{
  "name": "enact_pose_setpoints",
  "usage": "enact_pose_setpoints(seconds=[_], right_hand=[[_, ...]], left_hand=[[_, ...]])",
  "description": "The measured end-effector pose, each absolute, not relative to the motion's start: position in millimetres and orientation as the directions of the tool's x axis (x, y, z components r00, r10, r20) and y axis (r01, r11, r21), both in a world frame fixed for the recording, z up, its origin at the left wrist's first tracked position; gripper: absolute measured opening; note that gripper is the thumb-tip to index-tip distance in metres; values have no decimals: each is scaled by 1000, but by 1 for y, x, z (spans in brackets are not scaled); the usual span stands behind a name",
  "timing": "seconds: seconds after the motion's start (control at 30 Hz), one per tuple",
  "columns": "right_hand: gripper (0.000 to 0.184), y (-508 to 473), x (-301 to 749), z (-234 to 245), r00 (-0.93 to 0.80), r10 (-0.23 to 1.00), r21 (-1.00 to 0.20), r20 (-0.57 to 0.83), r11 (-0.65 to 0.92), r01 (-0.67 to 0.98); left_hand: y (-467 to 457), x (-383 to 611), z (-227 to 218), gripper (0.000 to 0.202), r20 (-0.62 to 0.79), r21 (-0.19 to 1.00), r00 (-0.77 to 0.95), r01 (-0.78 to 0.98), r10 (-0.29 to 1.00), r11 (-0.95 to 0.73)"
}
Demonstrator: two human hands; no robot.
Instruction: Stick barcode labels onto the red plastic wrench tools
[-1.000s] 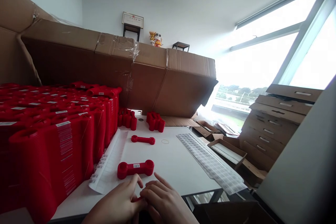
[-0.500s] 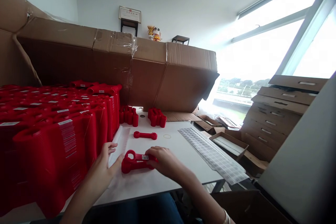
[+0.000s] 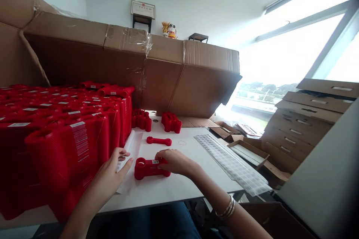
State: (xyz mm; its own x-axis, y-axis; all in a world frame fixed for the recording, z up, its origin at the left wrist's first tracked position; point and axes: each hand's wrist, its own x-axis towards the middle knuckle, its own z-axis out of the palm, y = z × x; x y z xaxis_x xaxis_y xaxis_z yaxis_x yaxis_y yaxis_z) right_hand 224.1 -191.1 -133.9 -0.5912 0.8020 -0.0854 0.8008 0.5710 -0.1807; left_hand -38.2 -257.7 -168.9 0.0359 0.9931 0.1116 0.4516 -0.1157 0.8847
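A short stack of red bone-shaped plastic pieces stands on the white table in front of me, ring-shaped at its left end and with a small barcode label on top. My right hand is closed over the stack's right end. To its left, my left hand is open, fingers apart and holding nothing, beside a sheet of label paper. Farther back lies a single red bone-shaped piece, apart from both hands.
Tall stacks of labelled red pieces fill the left side. Two small red stacks stand at the back beneath a leaning cardboard box. Printed label sheets lie along the right edge, with cartons beyond. A rubber band lies mid-table.
The top piece, askew before, now sits lined up with the rest of the stack. My left hand has drawn slightly away from it. The view has shifted a little.
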Motion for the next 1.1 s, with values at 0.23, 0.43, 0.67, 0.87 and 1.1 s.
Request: enact_pose_setpoints(seconds=[0.23, 0.43, 0.67, 0.87, 1.1], right_hand=[[24, -190, 220, -132, -599, 789, -201, -135, 570, 797], [37, -185, 227, -131, -594, 780, -265, -198, 540, 798], [51, -184, 241, -135, -587, 754, -355, -295, 483, 800], [89, -160, 257, -125, -588, 753, -467, -293, 424, 776], [33, -83, 253, -131, -452, 860, -369, -237, 351, 861]], left_hand=[[-242, -29, -191, 39, 39, 849, 97, 522, 995, -84], [-241, -24, -192, 35, -25, 802, 170, 592, 985, -82], [-244, -23, -190, 50, -84, 782, 196, 621, 977, -57], [-248, -20, -186, 57, -70, 780, 169, 624, 983, -52], [-248, -22, -186, 46, -54, 794, 199, 602, 979, -79]])
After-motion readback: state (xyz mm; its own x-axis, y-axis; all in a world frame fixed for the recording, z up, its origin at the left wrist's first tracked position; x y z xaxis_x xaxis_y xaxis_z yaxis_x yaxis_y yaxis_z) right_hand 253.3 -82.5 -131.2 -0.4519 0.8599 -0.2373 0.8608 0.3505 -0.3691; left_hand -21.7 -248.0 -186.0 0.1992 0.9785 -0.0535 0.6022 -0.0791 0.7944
